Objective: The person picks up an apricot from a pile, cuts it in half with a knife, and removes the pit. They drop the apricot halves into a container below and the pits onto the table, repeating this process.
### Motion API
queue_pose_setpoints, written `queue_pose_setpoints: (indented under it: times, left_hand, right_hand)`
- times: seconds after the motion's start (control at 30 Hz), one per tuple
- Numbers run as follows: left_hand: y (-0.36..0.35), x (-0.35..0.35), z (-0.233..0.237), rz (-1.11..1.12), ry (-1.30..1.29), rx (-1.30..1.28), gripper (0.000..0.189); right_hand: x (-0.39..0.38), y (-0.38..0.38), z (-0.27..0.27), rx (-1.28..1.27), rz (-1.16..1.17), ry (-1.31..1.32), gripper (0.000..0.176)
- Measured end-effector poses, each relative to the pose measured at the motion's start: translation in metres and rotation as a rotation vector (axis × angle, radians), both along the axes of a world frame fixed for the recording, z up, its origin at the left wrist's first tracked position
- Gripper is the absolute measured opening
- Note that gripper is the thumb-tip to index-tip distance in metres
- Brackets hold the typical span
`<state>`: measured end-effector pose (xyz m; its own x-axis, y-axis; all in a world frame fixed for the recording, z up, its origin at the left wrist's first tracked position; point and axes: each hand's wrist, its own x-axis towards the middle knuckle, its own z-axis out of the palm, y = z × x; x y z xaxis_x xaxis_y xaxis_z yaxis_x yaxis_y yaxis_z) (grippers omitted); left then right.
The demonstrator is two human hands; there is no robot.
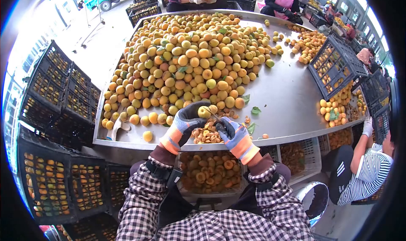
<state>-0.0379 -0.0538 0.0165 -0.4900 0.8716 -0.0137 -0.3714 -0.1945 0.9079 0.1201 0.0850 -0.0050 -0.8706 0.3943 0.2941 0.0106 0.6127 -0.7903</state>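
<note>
My left hand (186,124), in a grey, blue and orange work glove, is closed around a yellow-green apricot (204,112). My right hand (236,135), gloved alike, grips a thin tool (216,117) whose end reaches toward that apricot; its exact kind is too small to tell. Below and between the hands, a pile of pits and scraps (206,133) lies on the metal table (283,97). A large heap of whole apricots (182,63) rises just beyond my hands. One loose apricot (147,136) rests left of my left hand.
Under the table edge sits a crate of halved apricots (210,173). Black crates of fruit (46,182) stack at the left. A tilted black crate (336,67) stands on the table's right side. A co-worker in a striped shirt (372,173) sits at right, near a white bucket (314,201).
</note>
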Motion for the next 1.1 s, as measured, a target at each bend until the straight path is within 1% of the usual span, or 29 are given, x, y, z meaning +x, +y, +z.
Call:
queue_pose_setpoints:
  times: [0.07, 0.13, 0.17, 0.23, 0.3, 0.37, 0.43, 0.5, 0.67, 0.73, 0.8, 0.83, 0.87, 0.93, 1.0, 1.03, 1.1]
  left_hand:
    - [-0.003, -0.003, 0.000, -0.011, 0.013, -0.011, 0.054]
    - [-0.005, -0.005, -0.001, -0.026, 0.025, -0.021, 0.053]
    - [-0.004, -0.007, -0.004, -0.028, 0.045, -0.013, 0.053]
    - [-0.004, -0.011, -0.011, -0.031, 0.065, -0.003, 0.054]
    - [-0.002, -0.014, -0.018, 0.004, 0.166, -0.033, 0.055]
    - [-0.001, -0.014, -0.022, 0.037, 0.214, -0.035, 0.055]
    - [0.001, -0.016, -0.026, 0.070, 0.261, -0.038, 0.054]
    - [0.003, -0.019, -0.030, 0.130, 0.376, -0.071, 0.053]
    - [0.005, -0.013, -0.024, 0.161, 0.374, -0.117, 0.054]
    - [0.006, -0.013, -0.024, 0.168, 0.387, -0.138, 0.055]
    - [0.005, -0.011, -0.023, 0.204, 0.419, -0.154, 0.056]
    - [0.006, -0.010, -0.025, 0.204, 0.418, -0.154, 0.056]
    - [0.006, -0.010, -0.029, 0.246, 0.391, -0.131, 0.052]
    - [0.007, -0.005, -0.030, 0.284, 0.369, -0.107, 0.048]
    - [0.007, 0.003, -0.028, 0.287, 0.213, -0.026, 0.049]
    - [0.007, 0.007, -0.023, 0.285, 0.215, -0.025, 0.049]
    - [0.007, 0.018, -0.010, 0.273, 0.006, -0.003, 0.050]
  right_hand:
    - [0.000, -0.003, 0.007, -0.014, 0.021, -0.013, 0.028]
    - [0.001, -0.003, 0.019, 0.165, 0.034, -0.067, 0.028]
    - [0.001, -0.004, 0.018, 0.165, 0.035, -0.069, 0.028]
    - [0.001, -0.006, 0.014, 0.085, 0.014, 0.017, 0.028]
    - [0.001, -0.006, 0.008, 0.084, 0.012, 0.024, 0.027]
    - [0.001, -0.007, 0.000, 0.080, 0.010, 0.032, 0.027]
    - [0.002, -0.008, -0.007, 0.072, -0.052, -0.032, 0.034]
    - [0.002, -0.008, -0.006, 0.104, -0.045, -0.012, 0.035]
    - [0.002, -0.010, -0.006, 0.143, -0.057, 0.004, 0.038]
    - [0.002, -0.011, -0.005, 0.087, -0.040, -0.036, 0.039]
    - [0.001, -0.011, -0.004, 0.114, -0.049, -0.050, 0.038]
    - [0.001, -0.011, -0.004, 0.142, -0.058, -0.064, 0.038]
    - [0.001, -0.012, -0.006, 0.143, -0.059, -0.063, 0.038]
    - [-0.002, -0.015, -0.013, 0.040, -0.070, -0.035, 0.035]
    - [-0.004, -0.017, -0.013, 0.064, -0.039, -0.005, 0.033]
    - [-0.006, -0.018, -0.011, 0.085, -0.006, 0.020, 0.031]
    - [-0.006, -0.020, -0.001, 0.087, 0.001, 0.013, 0.031]
